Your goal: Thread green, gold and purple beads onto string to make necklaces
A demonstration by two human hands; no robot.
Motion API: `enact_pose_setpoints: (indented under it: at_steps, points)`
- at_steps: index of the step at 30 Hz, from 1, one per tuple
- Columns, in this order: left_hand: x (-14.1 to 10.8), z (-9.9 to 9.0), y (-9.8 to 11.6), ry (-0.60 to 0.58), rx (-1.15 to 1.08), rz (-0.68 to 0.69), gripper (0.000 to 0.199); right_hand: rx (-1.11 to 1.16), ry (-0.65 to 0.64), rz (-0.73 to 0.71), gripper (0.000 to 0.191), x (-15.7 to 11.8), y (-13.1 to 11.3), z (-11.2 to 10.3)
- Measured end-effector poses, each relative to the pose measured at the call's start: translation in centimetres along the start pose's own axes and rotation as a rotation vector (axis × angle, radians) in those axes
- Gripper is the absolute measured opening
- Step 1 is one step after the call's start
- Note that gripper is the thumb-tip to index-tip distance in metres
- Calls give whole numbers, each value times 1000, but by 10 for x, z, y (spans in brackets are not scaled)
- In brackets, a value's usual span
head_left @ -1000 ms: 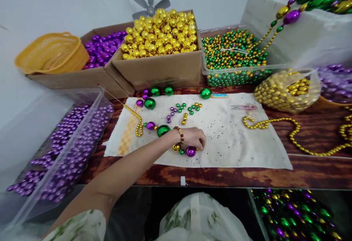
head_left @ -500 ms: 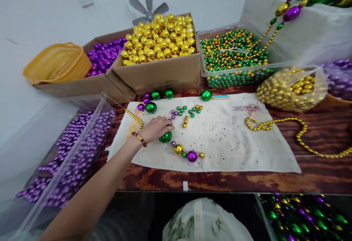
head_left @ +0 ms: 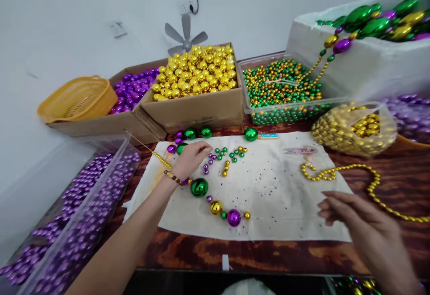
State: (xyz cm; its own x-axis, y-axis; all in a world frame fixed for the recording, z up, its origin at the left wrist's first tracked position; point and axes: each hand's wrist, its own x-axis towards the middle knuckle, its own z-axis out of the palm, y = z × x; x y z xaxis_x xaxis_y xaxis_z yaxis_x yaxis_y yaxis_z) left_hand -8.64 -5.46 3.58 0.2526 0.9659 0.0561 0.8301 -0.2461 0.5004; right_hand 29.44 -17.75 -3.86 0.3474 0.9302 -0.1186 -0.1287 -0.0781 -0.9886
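My left hand (head_left: 191,159), with a bead bracelet on the wrist, hovers over the left of a white cloth (head_left: 262,227). Its fingers reach loosely to the right beside small purple beads (head_left: 206,166), and no held thing shows. It partly covers a large green bead (head_left: 181,148). Below it lies a row of beads with a big green bead (head_left: 199,188), a gold bead (head_left: 216,207) and a purple bead (head_left: 234,217). A thin thread runs rightward from the row. My right hand (head_left: 364,230) is over the cloth's right edge, fingers loosely bent and apart, nothing visible in them.
Behind the cloth stand a box of gold beads (head_left: 195,102) and a clear bin of green and gold beads (head_left: 292,114). A bin of purple beads (head_left: 90,196) is at left. Pink snips (head_left: 298,150) and a gold bead chain (head_left: 359,166) lie at right.
My right hand has come into view from the right. My left hand has lifted away from the big green bead, uncovering it, and small purple beads now show beside it. The view has tilted upward.
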Motion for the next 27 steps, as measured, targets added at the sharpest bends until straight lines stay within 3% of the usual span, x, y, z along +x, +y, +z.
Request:
enact_pose_setpoints:
  at_steps: [4,7,11,15,20,23,25,27]
  points:
    - [45,40,27,36,109,-13,26,-19,-246,77,25,-9,24,23]
    - [80,68,48,145,225,-125,35,3,-310,106,25,-15,28,32]
    - [111,94,64,230,340,-225,52,14,-318,135,27,-17,32,26]
    - [128,110,66,191,295,-205,59,27,-310,162,31,-15,42,17]
    - [129,109,70,139,88,-42,45,69,-263,198,35,-13,43,23]
    - [104,103,85,48,-323,-63,39,78,-225,131,30,-6,35,32]
    - [77,102,101,-167,-850,-127,38,98,-169,62,25,3,28,39]
    - [47,103,117,-405,-1244,-236,41,155,-79,5,21,13,21,46]
